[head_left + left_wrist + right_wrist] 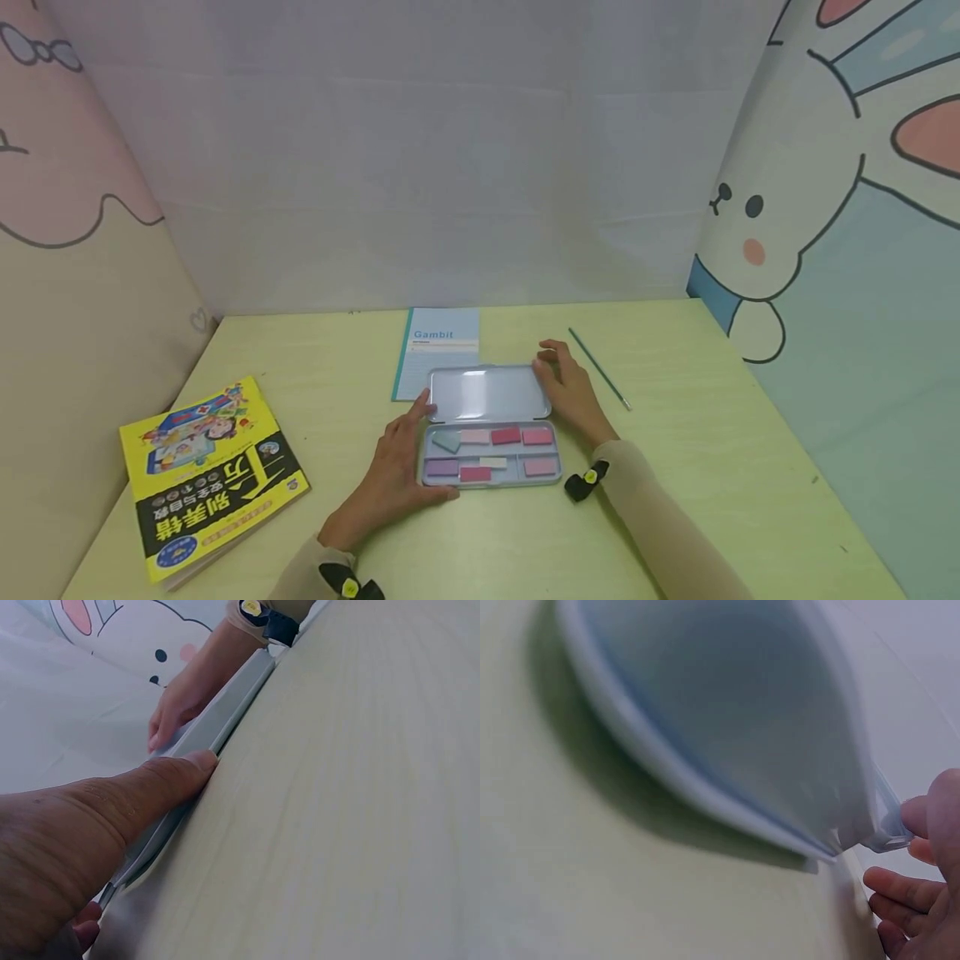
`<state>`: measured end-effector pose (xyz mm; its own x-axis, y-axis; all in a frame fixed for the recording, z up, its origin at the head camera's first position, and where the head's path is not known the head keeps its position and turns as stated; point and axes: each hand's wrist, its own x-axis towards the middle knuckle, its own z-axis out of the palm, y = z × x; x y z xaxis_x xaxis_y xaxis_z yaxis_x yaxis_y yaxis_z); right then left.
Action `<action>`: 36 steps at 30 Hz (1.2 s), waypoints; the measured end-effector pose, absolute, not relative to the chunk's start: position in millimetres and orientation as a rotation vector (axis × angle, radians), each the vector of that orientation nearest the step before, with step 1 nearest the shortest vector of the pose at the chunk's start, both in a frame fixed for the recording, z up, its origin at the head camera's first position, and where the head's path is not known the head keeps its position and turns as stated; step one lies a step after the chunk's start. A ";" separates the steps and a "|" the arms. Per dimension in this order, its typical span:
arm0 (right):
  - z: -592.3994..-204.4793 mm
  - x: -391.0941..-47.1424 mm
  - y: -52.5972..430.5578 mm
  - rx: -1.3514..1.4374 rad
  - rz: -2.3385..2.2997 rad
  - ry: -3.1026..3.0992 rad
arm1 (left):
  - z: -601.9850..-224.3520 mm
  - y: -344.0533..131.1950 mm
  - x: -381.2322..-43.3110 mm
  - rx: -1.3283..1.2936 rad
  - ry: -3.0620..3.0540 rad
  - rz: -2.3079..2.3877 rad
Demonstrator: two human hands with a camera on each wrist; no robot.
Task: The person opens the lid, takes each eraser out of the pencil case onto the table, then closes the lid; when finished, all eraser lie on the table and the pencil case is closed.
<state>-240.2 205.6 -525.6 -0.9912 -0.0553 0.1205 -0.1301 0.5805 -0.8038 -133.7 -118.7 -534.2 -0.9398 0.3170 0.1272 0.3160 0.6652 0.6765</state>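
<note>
While your left hand (pixel 396 468) is lying spread open against the tin (pixel 512 476), thumb touching its front edge, your right hand (pixel 576 393) is relaxing loosely open, touching the lid's (pixel 487 396) far right corner; the tin is sitting between them on the table (pixel 675 417).

The tin (pixel 491 404) lies between book (pixel 213 483) and pencil (pixel 600 369) (notebook (pixel 442 354) behind).

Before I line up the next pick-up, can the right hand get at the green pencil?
Probably yes: the green pencil lies on the table just beside the right hand, nothing visible between them, though that hand is at the open lid.
</note>
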 end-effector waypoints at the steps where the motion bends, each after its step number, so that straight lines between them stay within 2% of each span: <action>1: -525.1 -239.3 206.2 0.160 1.399 -2.718 | -533.8 -118.5 -133.9 0.541 2.860 1.162; 12: -515.9 -216.6 219.7 0.242 1.487 -2.584 | -535.1 -119.1 -134.4 0.580 2.868 1.181; 24: -500.1 -181.3 226.4 0.458 1.306 -2.417 | -537.5 -119.6 -134.5 0.644 2.849 1.224; 36: -503.5 -173.2 216.2 0.805 1.299 -2.462 | -537.6 -119.1 -136.0 0.680 2.878 1.235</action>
